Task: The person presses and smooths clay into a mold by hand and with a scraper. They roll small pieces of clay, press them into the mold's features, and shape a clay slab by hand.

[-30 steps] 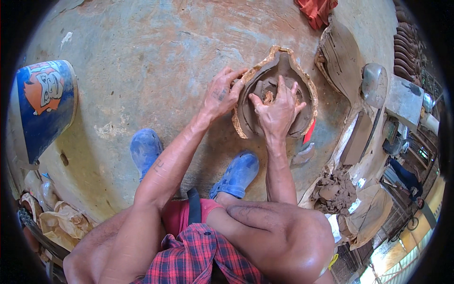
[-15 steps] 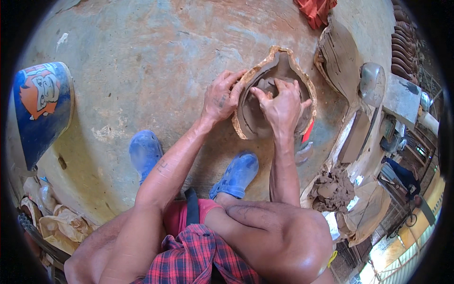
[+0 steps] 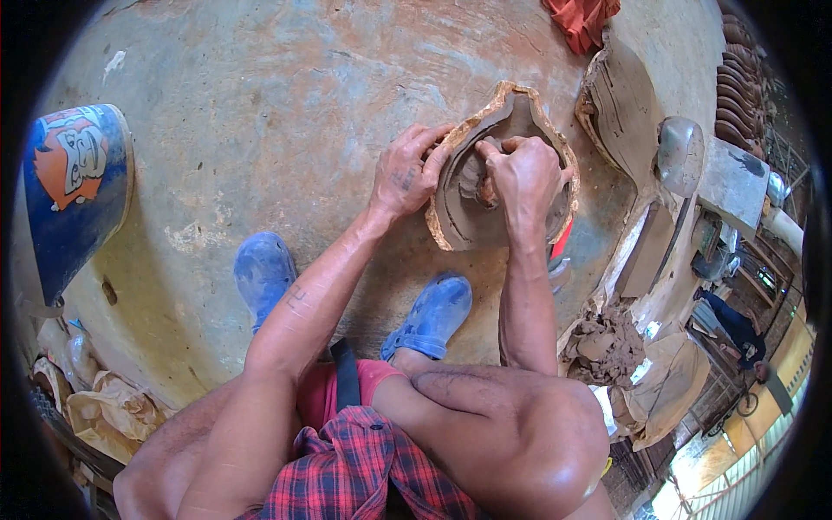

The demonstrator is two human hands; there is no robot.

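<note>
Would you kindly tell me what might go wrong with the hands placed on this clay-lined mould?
The right hand is inside the clay lining, so hard pressing might thin or tear it. The left hand holds one side of the mould, so uneven pressure could shift it.

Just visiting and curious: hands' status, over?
Left hand against left rim of mold. Right hand curled inside, over clay. Red cloth lies apart, not in the way.

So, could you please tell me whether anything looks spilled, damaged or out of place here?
Nothing clearly looks spilled or broken. The mildest oddity is the red cloth, bunched up on the floor at the picture's top edge, as if dropped. The clay-lined mould has a rough, uneven rim, perhaps simply made that way.
</note>
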